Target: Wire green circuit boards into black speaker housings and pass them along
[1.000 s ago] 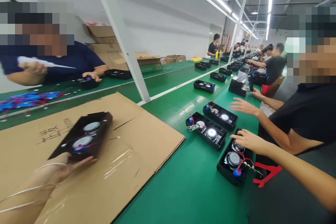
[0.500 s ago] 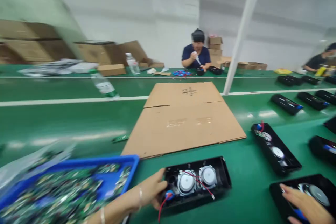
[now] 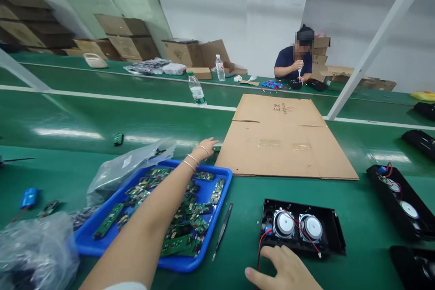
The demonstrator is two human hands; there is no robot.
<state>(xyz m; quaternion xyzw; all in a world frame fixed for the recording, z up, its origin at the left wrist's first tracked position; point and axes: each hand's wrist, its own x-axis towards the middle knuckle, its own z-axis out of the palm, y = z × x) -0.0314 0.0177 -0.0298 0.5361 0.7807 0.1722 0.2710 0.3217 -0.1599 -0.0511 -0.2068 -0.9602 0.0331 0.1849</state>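
Note:
My left hand reaches out beyond a blue tray, fingers stretched over a small green circuit board beside the cardboard sheet. The fingertips partly cover that board; whether they touch it I cannot tell. Many circuit boards lie in the tray under my left forearm. My right hand has thumb and fingers apart at the near edge of a black speaker housing. Two round speakers, red and black wires and a blue part are inside this housing.
Tweezers lie right of the tray. Plastic bags and a blue battery pack are at left. A cardboard sheet spans the middle. More black housings stand at right. A co-worker sits opposite, near bottles.
My left hand has let go of the speaker housing and moved forward past the tray. My right hand has come from the right-hand housing to the middle one. The view has swung left.

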